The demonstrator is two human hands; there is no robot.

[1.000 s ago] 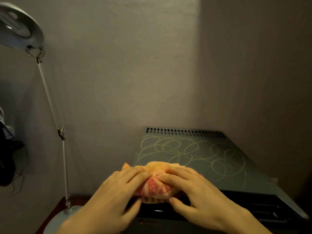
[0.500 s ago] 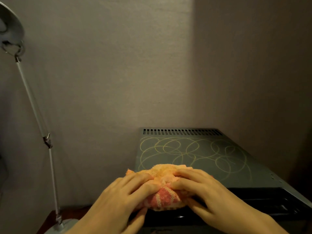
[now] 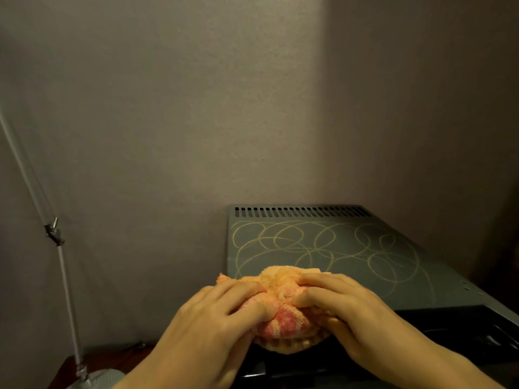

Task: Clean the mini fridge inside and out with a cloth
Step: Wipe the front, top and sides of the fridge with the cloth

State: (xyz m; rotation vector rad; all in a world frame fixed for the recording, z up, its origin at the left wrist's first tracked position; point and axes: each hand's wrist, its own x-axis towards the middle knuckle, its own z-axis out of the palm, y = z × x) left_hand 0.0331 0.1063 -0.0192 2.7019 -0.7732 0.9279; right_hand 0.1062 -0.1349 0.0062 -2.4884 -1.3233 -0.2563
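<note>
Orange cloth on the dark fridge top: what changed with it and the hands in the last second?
The left hand and right hand curled their fingers more, bunching the orange and pink terry cloth tighter. It stayed at the front edge of the dark grey metal mini fridge top; yellow scribbles remain.

Left grip (image 3: 213, 318) and right grip (image 3: 346, 313) sit side by side, palms down, fingers curled inward.
</note>
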